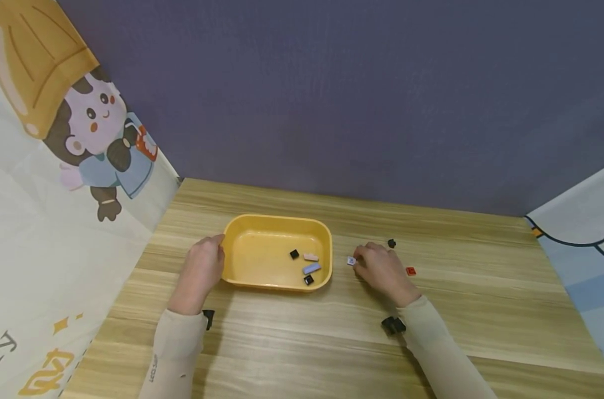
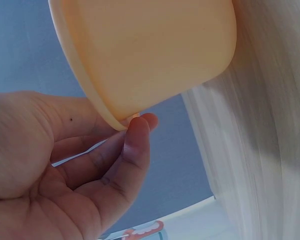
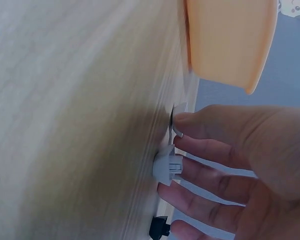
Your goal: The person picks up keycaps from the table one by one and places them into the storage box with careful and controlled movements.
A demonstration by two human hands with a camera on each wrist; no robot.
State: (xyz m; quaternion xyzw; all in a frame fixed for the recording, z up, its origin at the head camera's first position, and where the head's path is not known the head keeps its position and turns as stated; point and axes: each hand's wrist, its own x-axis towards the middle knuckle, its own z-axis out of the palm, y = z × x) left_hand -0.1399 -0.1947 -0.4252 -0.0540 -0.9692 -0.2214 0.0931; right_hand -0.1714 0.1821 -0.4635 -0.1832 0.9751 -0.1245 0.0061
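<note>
My left hand point(image 1: 200, 271) pinches the left rim of a yellow plastic bin point(image 1: 262, 266); in the left wrist view the thumb and fingers point(image 2: 136, 145) meet at the rim's corner. Inside the bin lie several keycaps: two black, a pale pink one point(image 1: 311, 257) and a longer lavender one point(image 1: 311, 269). Right of the bin, my right hand point(image 1: 383, 271) holds a small white keycap point(image 1: 351, 260) between thumb and fingertips, close over the table. In the right wrist view a second white keycap point(image 3: 163, 167) sits beside the fingers, with a black keycap point(image 3: 158, 227) below it.
On the wooden table point(image 1: 292, 349), a red keycap point(image 1: 411, 271) and a small black one point(image 1: 392, 243) lie beyond the right hand. Black pieces point(image 1: 393, 325) lie by the right sleeve, another black piece point(image 1: 209, 318) by the left. A dark blue panel point(image 1: 357, 100) stands behind.
</note>
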